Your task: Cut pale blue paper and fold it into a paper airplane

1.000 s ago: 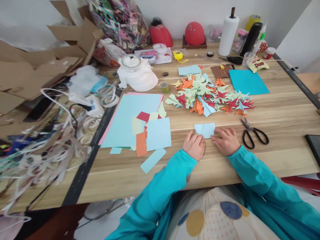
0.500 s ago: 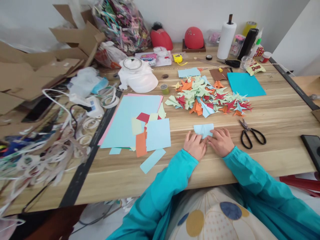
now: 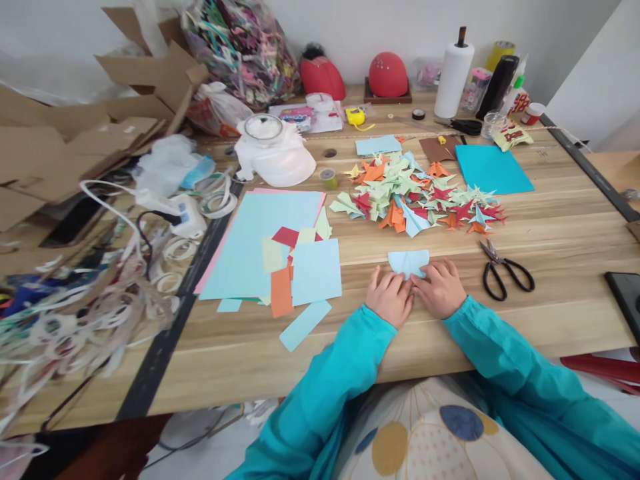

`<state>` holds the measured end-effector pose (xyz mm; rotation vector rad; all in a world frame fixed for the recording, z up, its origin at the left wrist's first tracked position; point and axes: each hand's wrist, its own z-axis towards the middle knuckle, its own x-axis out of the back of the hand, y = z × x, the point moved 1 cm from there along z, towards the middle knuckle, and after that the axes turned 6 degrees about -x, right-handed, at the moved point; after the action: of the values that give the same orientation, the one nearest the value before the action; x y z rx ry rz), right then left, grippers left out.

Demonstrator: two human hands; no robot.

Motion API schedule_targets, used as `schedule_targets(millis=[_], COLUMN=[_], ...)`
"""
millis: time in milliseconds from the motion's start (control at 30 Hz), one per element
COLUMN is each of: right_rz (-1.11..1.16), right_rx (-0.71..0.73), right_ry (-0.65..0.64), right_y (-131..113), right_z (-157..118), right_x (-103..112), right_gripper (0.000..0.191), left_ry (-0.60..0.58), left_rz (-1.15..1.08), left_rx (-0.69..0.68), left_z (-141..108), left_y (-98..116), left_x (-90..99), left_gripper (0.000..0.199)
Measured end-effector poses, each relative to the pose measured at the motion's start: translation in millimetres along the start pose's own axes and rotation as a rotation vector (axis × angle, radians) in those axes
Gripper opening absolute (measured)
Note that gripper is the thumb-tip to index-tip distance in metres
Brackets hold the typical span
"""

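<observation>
A light blue piece of paper (image 3: 409, 261) with creases lies on the wooden table under my fingers. My left hand (image 3: 390, 297) presses on its lower left edge, fingers bent close together. From the other side, my right hand (image 3: 440, 289) pinches the lower right edge, its fingertips touching those of the left. The paper's near part is hidden beneath both hands. Beyond it spreads a heap of folded paper planes (image 3: 410, 190) in green, orange, red and blue. Black-handled scissors (image 3: 500, 268) lie to the right of my right hand.
Left of my hands are loose light blue sheets (image 3: 316, 272), an orange strip (image 3: 282, 292) and a larger paper stack (image 3: 250, 233). Turquoise paper (image 3: 493, 169) lies at the back right, a phone (image 3: 623, 303) at the right edge. Tangled ribbons (image 3: 75, 327) and cardboard boxes (image 3: 50, 140) crowd the left.
Both hands stay on the light blue paper; the right fingers have shifted slightly toward the left hand. The whole view has moved a little.
</observation>
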<state>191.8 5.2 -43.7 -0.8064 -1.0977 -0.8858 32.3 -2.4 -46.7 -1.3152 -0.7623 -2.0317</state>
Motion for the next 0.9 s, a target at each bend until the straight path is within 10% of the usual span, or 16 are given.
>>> schedule_targets(millis=[900], right_rz=[0.031], right_rx=[0.062], right_ry=[0.067], right_y=[8.3], right_z=[-1.9], right_x=[-1.3], right_gripper=[0.022], left_ry=[0.002], left_rz=[-0.03], left_rx=[-0.005], left_z=[-0.5], left_y=[-2.2], left_x=[-1.0], left_gripper=[0.035])
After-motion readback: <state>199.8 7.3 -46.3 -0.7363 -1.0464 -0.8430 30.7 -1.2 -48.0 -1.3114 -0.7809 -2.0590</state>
